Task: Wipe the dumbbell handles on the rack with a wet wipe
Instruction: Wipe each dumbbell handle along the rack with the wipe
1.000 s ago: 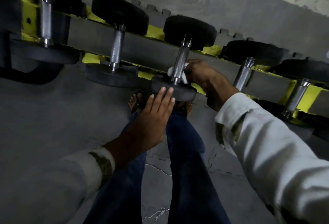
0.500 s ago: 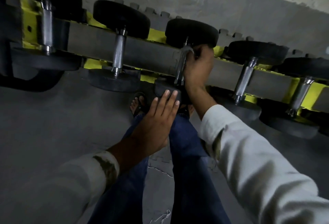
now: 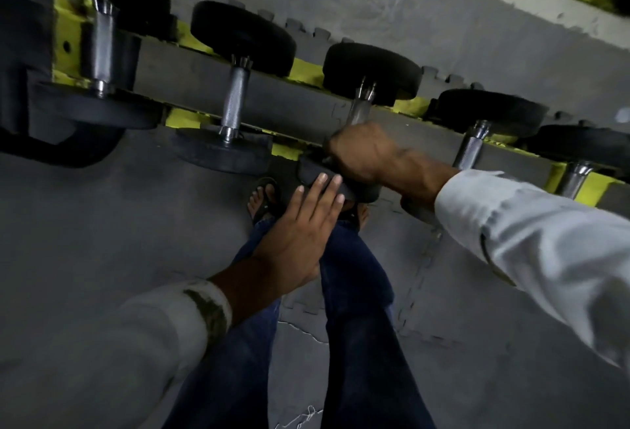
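While the person bends over the rack (image 3: pixel 293 104), the right hand (image 3: pixel 366 152) is wrapped round the low end of the middle handle (image 3: pixel 358 113). Its fingers (image 3: pixel 337 149) are curled tight and clamped on that shiny bar. Just above these fingers, the bare part of the handle runs up to the far black weight (image 3: pixel 371 70). Just below them sits the near black weight (image 3: pixel 315 172) of the same dumbbell. The wet wipe cannot be seen in the closed fist.

The left hand (image 3: pixel 296 234) is flat. Its fingers (image 3: pixel 325 190) are straight and close side by side, and they hold nothing. Their tips touch the near black weight from below. Just left of those tips, a foot in a sandal (image 3: pixel 264 200) stands on the grey floor (image 3: pixel 102 241). Blue trouser legs (image 3: pixel 354 292) show under the left hand.

Left of the right fingers and well apart from them, a second dumbbell (image 3: pixel 235 104) lies across the rack. A bigger dumbbell (image 3: pixel 100 50) lies further left. Right of the right fingers, two more shiny handles (image 3: pixel 472 145) poke out. They are partly hidden behind the white sleeve (image 3: pixel 528 241).
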Tool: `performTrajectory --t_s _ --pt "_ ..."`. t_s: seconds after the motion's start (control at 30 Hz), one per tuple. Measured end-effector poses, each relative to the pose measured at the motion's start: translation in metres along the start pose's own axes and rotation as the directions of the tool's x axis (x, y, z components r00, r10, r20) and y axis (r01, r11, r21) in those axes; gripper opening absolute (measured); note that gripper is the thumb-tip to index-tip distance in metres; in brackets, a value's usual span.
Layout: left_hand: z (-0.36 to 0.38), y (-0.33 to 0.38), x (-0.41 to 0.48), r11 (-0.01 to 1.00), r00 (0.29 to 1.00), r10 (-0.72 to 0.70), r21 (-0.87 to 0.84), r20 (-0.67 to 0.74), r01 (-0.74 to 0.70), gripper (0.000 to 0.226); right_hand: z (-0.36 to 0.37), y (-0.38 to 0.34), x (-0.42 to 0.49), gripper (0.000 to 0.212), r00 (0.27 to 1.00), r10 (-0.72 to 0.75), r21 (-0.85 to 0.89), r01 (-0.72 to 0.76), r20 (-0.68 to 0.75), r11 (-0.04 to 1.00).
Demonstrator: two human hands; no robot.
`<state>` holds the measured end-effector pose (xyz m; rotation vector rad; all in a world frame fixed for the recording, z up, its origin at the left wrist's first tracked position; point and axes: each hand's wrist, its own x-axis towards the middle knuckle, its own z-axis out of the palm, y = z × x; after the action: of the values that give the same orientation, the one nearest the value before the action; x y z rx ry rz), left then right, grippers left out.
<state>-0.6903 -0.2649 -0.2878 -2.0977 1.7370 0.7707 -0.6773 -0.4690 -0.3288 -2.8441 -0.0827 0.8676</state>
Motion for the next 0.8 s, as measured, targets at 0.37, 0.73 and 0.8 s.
performTrajectory --t_s 0.37,0.73,0.8 --pt "0.002 0.01 0.001 0.999 0.998 -0.054 0.006 -0.016 0.054 0.097 -0.008 0.004 -0.005 0.04 0.996 -0.05 0.07 0.044 0.077 0.997" --pt "0.009 0.009 0.004 0.996 0.996 -0.084 0.022 -0.037 0.085 0.095 -0.018 0.018 -0.002 0.037 1.0 0.001 0.011 -0.001 0.019 1.0" --pt "0.009 0.007 0.004 0.997 0.997 -0.079 0.015 -0.024 0.079 0.099 -0.017 0.021 0.004 0.033 0.999 0.048 -0.029 -0.049 -0.018 0.998"
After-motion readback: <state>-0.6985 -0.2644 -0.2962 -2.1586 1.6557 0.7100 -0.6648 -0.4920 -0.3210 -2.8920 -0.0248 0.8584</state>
